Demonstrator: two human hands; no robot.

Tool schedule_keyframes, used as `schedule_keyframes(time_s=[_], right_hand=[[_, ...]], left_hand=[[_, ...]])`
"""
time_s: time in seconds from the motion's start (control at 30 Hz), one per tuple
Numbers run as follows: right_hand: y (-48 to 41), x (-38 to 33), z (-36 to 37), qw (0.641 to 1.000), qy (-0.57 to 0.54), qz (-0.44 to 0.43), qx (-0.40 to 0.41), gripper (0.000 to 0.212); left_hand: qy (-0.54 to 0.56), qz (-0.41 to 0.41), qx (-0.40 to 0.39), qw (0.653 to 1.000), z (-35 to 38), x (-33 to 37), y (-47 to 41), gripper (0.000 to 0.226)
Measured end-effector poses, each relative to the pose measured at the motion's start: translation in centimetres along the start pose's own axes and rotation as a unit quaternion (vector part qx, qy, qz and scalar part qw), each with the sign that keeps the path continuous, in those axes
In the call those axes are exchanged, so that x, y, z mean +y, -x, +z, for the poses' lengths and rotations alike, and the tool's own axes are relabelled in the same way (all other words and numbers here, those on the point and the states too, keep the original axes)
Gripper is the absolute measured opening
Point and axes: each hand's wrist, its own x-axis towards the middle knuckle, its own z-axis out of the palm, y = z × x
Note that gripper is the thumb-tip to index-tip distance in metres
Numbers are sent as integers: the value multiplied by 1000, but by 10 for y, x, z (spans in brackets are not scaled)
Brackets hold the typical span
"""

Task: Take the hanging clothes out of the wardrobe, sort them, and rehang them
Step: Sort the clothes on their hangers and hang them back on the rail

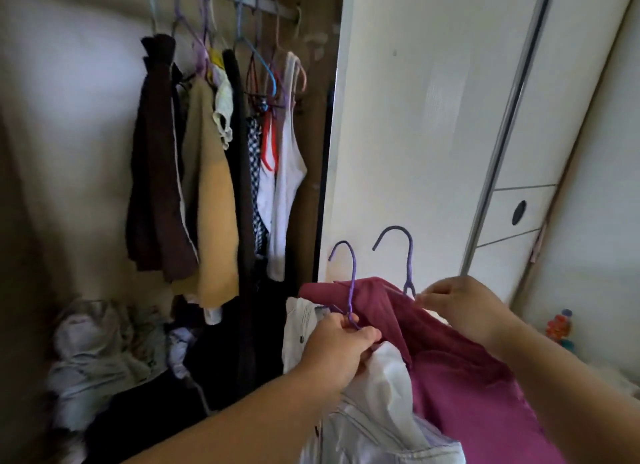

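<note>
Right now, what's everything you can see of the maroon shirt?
The maroon shirt is matte, woven-looking cloth, wrinkled, with a folded collar-like edge at the top. It seems to sit on a purple hanger whose hook rises above it, in front of the white wardrobe door, and drapes to the lower right out of frame. The right hand pinches its top edge by the hanger's neck. It overlaps a white garment; the left hand grips the other purple hanger there.

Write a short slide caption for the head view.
Left hand grips a purple hanger; right hand pinches a maroon shirt near the open wardrobe.
</note>
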Motion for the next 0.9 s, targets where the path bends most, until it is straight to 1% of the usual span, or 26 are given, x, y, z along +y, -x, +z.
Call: schedule_keyframes(time_s=[0.13,0.23,0.27,0.37,0.53,0.6,0.67,0.73,0.8,0.87,0.9], right_hand=[[-2,-38,4,998,0,-51,-24,24],[-5,-69,9,996,-8,-84,-40,33],[-6,-80,11,995,-12,-94,-42,32],[-8,-108,18,990,-42,-126,-53,20],[-11,-151,30,980,-90,-161,-79,21],[-14,-170,36,977,-96,-179,-71,21],[-16,-188,40,972,-98,-203,-64,26],[-17,-210,43,966,-103,-226,-66,24],[-17,-230,45,959,-115,-248,-71,24],[-17,-249,48,953,-125,-266,-78,35],[-17,-257,50,951,-126,-270,-82,36]], left_hand=[[7,24,61,998,-25,18,17,12],[-9,60,113,992,-42,30,28,11],[-16,73,131,989,-48,35,32,12],[-25,99,182,978,-61,46,38,11],[-10,124,225,966,-90,67,44,33],[-3,138,237,962,-106,80,45,36],[-12,153,256,954,-122,95,48,37],[-10,172,267,948,-138,109,51,32],[2,185,273,944,-150,121,54,20],[-3,192,283,940,-160,130,59,14],[-12,198,290,936,-165,135,60,14]])
